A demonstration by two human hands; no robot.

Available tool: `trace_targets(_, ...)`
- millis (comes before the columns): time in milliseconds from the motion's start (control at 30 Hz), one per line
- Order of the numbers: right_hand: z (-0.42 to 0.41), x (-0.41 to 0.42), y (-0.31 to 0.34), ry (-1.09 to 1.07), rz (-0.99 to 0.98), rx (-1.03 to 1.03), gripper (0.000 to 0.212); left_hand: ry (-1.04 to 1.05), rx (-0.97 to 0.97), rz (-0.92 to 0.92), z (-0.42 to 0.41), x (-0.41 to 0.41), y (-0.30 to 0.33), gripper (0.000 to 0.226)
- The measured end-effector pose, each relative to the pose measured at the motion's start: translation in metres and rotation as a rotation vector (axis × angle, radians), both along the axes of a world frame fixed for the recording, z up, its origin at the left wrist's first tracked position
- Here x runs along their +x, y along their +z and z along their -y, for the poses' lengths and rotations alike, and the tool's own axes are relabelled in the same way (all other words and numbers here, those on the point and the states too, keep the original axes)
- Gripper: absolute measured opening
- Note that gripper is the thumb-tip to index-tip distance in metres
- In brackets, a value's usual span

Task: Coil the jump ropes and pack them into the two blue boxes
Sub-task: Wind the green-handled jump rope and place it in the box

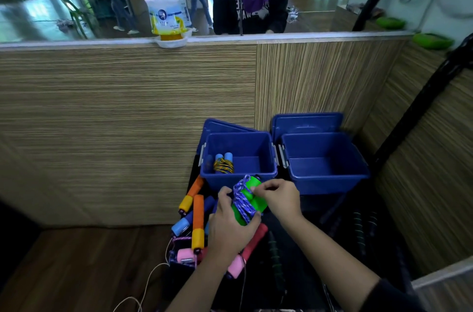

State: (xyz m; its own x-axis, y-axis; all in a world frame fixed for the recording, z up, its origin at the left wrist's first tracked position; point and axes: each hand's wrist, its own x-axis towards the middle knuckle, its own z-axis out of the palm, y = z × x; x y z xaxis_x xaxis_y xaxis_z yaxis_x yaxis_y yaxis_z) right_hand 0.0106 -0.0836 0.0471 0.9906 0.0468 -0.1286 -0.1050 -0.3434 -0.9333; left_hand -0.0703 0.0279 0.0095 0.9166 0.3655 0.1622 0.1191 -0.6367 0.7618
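The right hand (277, 196) is pinching the upper part of a pair of bright green foam jump-rope handles (252, 197), thumb and forefinger curled onto the foam. The left hand (230, 227) is gripping the same bundle from below, fingers curled round the handles and round the blue-and-white braided cord (242, 203) that is winding across them in several turns, with a small loop sticking up at the top. The bundle is hanging just in front of the near wall of the left blue plastic box (266, 176), above a dark surface.

Inside that box, a coiled rope with light blue foam handles and a yellow-and-dark braided cord (223, 163) is lying against the left wall. The right blue plastic box (330, 181) is standing just beside it, and a blue lid is leaning behind each.

Left of the hands, loose handles are lying in a heap: an orange-and-yellow foam handle (197, 224), a blue one (182, 224), a pink one (186, 255) and a red-and-pink one (245, 253) partly under the left wrist.

On the ledge above the wood-grain panel, a white-and-yellow bag in a white tub (169, 17) is carrying print too blurred to read. The mirror is showing a dark top with reversed white letters, not legible.
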Motion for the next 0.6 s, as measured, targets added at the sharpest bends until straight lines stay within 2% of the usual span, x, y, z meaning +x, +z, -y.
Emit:
trace_targets(67,0.000,-0.001,-0.004,0.002,0.013,0.007,0.014,0.025,-0.053,0.000,0.003,0.000,-0.002,0.090)
trace_targets(133,0.003,0.000,-0.008,0.028,-0.004,-0.010,0.023,0.041,-0.109,0.032,0.004,-0.001,0.000,0.093)
trace_targets(233,0.007,0.004,-0.012,0.100,-0.165,0.010,0.049,0.039,-0.151,0.027,0.001,0.002,0.004,0.078)
trace_targets(300,0.010,0.005,-0.014,0.134,-0.222,0.067,0.049,0.035,-0.154,0.005,0.000,0.005,0.004,0.069)
trace_targets(400,0.008,0.006,-0.013,0.152,-0.119,0.231,0.034,0.003,-0.266,-0.079,0.003,0.009,0.006,0.071)
trace_targets(467,0.003,0.006,-0.013,0.176,-0.079,0.302,0.033,0.015,-0.450,-0.145,0.007,0.014,0.009,0.073)
trace_targets(533,-0.001,0.009,-0.015,0.186,-0.061,0.245,0.045,0.067,-0.624,-0.152,0.007,0.021,0.008,0.070)
trace_targets(600,-0.002,0.010,-0.017,0.198,-0.061,0.175,0.062,0.110,-0.666,-0.201,0.006,0.025,0.010,0.049)
